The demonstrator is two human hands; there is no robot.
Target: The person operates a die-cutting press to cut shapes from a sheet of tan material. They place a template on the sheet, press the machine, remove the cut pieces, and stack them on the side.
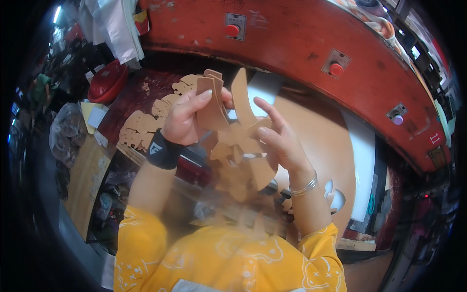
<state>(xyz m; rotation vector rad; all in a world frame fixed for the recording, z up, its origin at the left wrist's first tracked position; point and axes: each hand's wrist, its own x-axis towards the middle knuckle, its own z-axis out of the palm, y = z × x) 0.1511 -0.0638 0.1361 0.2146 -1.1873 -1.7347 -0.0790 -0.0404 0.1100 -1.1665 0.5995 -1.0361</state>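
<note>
Red machine (pixel 287 44) behind; lower tan pieces (pixel 238 180) blurred.

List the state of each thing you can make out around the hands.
Left hand: closed on brown pieces
Brown pieces: stacked together
Right hand: index finger and thumb apart
Brown sheet: spread out, holes at lower right
Brown piles: stacked
Plastic bag: crumpled

blurred centre, dark bent edges, lamp (pixel 57 14) upper left

Uneven stack of flat tan pieces (pixel 209 109) in the left grip (pixel 185 118)
</note>
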